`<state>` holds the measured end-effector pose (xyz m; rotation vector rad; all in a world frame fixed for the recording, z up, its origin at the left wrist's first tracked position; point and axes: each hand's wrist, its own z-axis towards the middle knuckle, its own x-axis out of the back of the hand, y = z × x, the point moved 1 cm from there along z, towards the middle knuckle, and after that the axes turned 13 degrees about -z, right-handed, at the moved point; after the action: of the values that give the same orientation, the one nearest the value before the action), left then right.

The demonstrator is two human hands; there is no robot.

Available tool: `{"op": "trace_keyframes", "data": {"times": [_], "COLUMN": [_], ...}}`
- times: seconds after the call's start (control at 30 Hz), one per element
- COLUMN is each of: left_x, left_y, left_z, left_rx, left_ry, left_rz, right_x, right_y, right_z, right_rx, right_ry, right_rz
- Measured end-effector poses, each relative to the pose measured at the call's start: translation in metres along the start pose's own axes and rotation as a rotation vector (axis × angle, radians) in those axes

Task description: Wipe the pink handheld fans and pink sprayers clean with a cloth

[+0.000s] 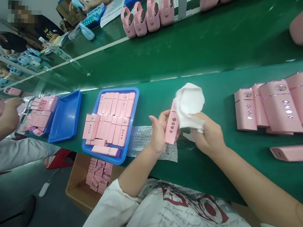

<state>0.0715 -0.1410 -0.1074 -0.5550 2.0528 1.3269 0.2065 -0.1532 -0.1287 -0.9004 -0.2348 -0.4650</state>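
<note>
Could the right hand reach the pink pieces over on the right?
Probably yes: nothing visible blocks the way from the right hand to those pink pieces, though it holds a white cloth.

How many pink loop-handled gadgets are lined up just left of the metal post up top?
4, in one row: leftmost gadget, second, third, and fourth beside the post. More pink pieces right of it are cut off.

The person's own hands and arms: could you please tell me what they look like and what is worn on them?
The left hand and right hand are bare, with no gloves visible. Both forearms are uncovered too, with no watch or bracelet showing. The visible sleeves are plain white.
</note>
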Motion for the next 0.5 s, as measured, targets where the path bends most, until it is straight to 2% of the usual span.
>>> {"op": "trace_keyframes", "data": {"times": [0.1,0.17,0.23,0.3,0.5], "left_x": [-0.001,-0.002,-0.003,-0.004,0.001], "left_y": [0.003,0.006,0.008,0.008,0.006], "left_z": [0.0,0.0,0.0,0.0,-0.002], "left_rx": [0.037,0.08,0.109,0.115,0.052], "left_ry": [-0.072,-0.095,-0.12,-0.138,-0.129], "left_rz": [0.023,0.012,0.009,0.013,0.044], "right_x": [0.002,0.001,-0.001,-0.001,0.006], "right_y": [0.006,0.005,0.002,-0.001,-0.007], "right_z": [-0.001,0.001,0.005,0.009,0.019], "right_rx": [-0.652,-0.925,-1.047,-1.088,-1.112], "right_ry": [0.073,0.117,0.135,0.125,0.137], "right_rz": [0.313,0.621,0.871,1.005,1.088]}}
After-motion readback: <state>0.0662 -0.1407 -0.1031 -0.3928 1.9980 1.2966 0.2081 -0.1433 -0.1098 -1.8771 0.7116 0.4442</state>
